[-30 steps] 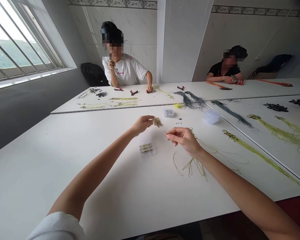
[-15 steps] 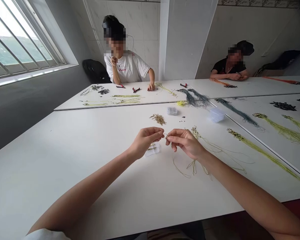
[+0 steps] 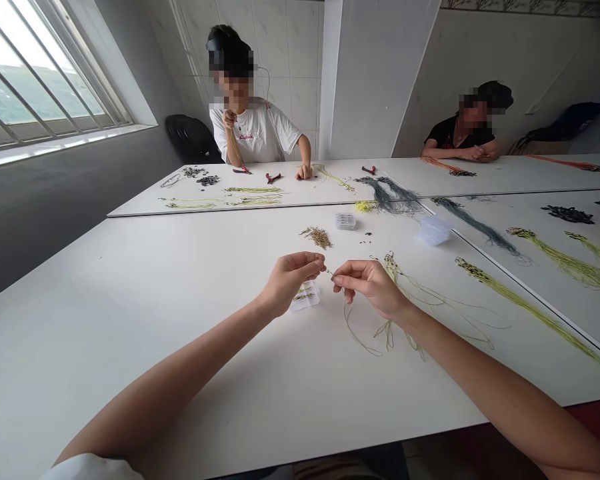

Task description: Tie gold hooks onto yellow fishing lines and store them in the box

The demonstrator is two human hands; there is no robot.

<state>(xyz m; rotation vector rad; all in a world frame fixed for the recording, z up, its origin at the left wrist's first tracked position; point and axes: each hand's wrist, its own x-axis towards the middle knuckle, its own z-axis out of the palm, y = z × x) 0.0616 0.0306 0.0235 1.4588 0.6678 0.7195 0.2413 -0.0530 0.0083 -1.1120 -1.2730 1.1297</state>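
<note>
My left hand [image 3: 294,279] is closed, thumb and fingertips pinching a tiny wire-like metal fitting [image 3: 329,271] whose exact kind is too small to make out. Facing it, my right hand [image 3: 369,283] pinches at the other side of the fitting, with a thin yellow-green cord [image 3: 347,321] hanging from its fingers to the table. Below my left hand lies a clear compartment box [image 3: 306,302] with small gold pieces in it, partly covered by the hand. A bundle of yellow-green cords with dark metal ends [image 3: 391,265] rests just beyond my right hand.
Past my hands lie a heap of small gold fittings [image 3: 318,237], a small clear box [image 3: 345,221] and stacked clear lids [image 3: 433,231]. Long green cord bundles [image 3: 520,307] stretch along the right. Two people sit across the tables; red-handled pliers [image 3: 273,178] lie near one.
My hands have drawn slightly apart, so the metal fitting between the fingertips shows more plainly. The view has shifted a little; the cords and boxes lie as before.
</note>
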